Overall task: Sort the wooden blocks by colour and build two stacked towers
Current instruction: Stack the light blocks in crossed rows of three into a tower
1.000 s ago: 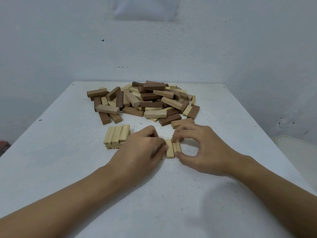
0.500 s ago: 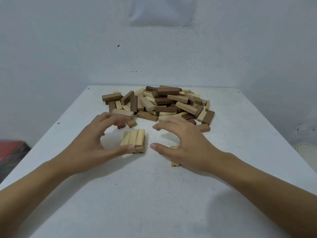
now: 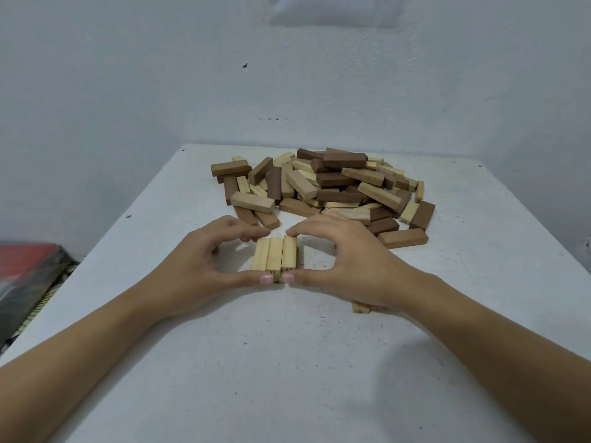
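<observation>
White speckled counter (image 3: 287, 362) sat against dull grey-white walls (image 3: 128, 75), with a paler patch (image 3: 332, 11) high up, a blurred red-and-dark object (image 3: 25, 270) low left, and flat light.

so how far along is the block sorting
Barely begun. Done: one low light stack, three blocks across on top. In hand: left hand and right hand pinch its ends, squaring it. Left: nearly all blocks sit mixed in the pile, some light blocks peek from under the right hand, no dark tower is started.
</observation>
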A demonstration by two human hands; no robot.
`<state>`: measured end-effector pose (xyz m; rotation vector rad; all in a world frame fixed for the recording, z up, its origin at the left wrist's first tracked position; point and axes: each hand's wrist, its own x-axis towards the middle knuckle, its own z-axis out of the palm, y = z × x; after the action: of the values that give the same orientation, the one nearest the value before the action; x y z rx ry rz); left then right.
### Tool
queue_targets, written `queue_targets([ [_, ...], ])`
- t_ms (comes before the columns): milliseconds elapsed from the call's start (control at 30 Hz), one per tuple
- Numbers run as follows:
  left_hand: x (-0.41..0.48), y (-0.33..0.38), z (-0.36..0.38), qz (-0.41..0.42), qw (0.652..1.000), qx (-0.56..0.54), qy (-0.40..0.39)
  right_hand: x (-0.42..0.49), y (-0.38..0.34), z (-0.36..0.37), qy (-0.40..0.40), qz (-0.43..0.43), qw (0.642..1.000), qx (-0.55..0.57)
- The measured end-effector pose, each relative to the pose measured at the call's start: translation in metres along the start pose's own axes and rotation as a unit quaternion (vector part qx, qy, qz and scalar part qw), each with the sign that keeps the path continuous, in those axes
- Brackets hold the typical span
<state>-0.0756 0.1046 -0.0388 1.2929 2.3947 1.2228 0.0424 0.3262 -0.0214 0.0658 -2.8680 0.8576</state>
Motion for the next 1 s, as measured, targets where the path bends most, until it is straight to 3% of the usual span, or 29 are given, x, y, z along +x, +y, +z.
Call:
queue_targets([
  [833,0.0026,0.0044,0.0040,0.009,1.000,0.016,0.006,-0.0013,0.0007,0.0046,-0.010,0.040,0.998,0.055],
  [1000,-0.0013,0.0035,0.0020,-0.001,0.998,0.057,-0.032,-0.0066,-0.0003,0.0020,-0.009,0.041,0.999,0.022],
])
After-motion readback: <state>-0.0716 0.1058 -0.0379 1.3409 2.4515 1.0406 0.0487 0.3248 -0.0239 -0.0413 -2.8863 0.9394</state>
